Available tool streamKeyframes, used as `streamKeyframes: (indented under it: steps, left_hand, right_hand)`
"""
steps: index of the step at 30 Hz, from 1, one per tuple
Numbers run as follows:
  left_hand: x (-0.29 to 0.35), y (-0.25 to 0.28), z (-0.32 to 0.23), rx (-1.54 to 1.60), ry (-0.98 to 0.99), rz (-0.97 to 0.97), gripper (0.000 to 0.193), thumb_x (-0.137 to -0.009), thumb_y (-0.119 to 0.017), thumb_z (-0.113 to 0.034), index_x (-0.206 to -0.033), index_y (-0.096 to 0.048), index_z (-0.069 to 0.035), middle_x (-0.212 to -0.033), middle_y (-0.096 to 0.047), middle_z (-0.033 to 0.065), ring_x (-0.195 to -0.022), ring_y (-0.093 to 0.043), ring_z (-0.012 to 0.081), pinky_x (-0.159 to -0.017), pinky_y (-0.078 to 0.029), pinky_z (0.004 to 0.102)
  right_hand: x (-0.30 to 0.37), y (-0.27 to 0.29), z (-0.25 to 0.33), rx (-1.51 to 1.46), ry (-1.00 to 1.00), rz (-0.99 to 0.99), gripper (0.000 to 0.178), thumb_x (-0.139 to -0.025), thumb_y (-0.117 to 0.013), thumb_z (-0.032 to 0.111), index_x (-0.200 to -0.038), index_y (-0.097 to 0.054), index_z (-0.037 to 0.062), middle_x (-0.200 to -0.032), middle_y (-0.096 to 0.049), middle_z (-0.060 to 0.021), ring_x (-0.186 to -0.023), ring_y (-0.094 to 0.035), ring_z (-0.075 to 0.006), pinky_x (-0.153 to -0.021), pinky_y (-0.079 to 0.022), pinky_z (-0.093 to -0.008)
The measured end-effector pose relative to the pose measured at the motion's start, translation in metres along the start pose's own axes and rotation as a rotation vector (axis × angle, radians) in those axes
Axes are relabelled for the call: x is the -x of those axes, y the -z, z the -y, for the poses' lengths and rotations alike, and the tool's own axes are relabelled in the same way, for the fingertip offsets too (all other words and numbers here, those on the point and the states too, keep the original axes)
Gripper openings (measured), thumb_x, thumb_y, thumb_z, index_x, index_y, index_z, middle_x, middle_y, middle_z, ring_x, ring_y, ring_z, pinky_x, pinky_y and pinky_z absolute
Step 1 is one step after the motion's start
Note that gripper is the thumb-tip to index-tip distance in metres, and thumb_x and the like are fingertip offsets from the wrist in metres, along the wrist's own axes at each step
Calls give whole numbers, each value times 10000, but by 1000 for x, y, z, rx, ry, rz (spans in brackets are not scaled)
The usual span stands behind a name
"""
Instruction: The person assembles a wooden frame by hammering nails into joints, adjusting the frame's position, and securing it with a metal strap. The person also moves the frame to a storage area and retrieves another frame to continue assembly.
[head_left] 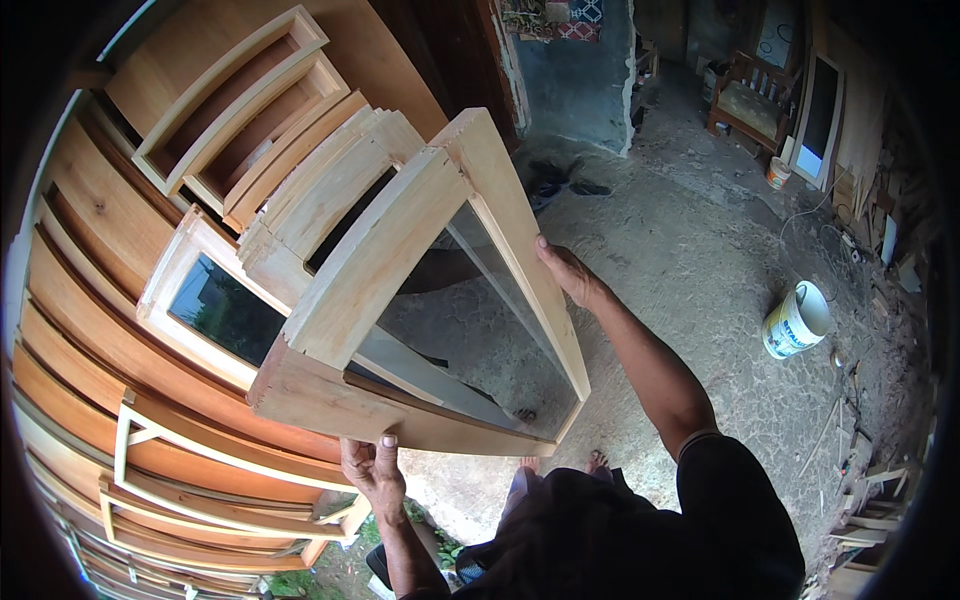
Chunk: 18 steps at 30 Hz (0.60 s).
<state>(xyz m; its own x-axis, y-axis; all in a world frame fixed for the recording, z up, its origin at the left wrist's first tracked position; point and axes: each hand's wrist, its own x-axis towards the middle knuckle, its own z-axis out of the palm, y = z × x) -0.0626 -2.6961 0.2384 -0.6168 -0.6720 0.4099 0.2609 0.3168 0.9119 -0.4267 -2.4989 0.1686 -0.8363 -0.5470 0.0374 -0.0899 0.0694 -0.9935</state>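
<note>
Wooden frame: the large pale wooden frame (pixel 378 252) is held up at a tilt before the person, clear of the concrete floor (pixel 690 270).
Opening: seems to carry a see-through pane (pixel 470 320), with reflections across it.
Left hand: the left hand (pixel 375 478) grips the lower rail from beneath, thumb on the near side, fingers partly hidden.
Right hand: the right hand (pixel 568 274) clasps the right-hand rail, thumb on its face; the other fingers are out of sight behind.
Done: rails look joined and the frame lifted.
Left: setting it down is not yet done; the wood looks bare, so finishing may remain.
Beside it: a smaller glazed frame (pixel 225 305) and brown panels (pixel 110 300) at left.
Farther off: a white bucket (pixel 797 322) and a wooden chair (pixel 750 105).
</note>
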Motion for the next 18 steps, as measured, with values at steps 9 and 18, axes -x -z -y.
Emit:
streamKeyframes:
  steps: [9, 18]
  left_hand:
    - [54, 44, 113, -400, -313, -342, 591, -1074, -469, -329, -1520, -268, 3, -1542, -337, 162, -1352, -408, 254, -1173, -272, 418]
    - [139, 47, 281, 365, 604, -696, 536, -1011, -508, -477, -1298, -553, -27, -1301, -600, 133, -1222, -544, 231, -1112, -391, 397]
  right_hand:
    - [50, -24, 4, 144, 298, 106, 761, -987, -341, 713, -1127, -592, 8, -962, -597, -98, -935, -545, -203, -860, -451, -386]
    - [138, -47, 0, 236, 258, 211, 645, -939, -512, 685, -904, -571, 43, -691, -459, -41, -671, -458, -161, -602, -386, -353]
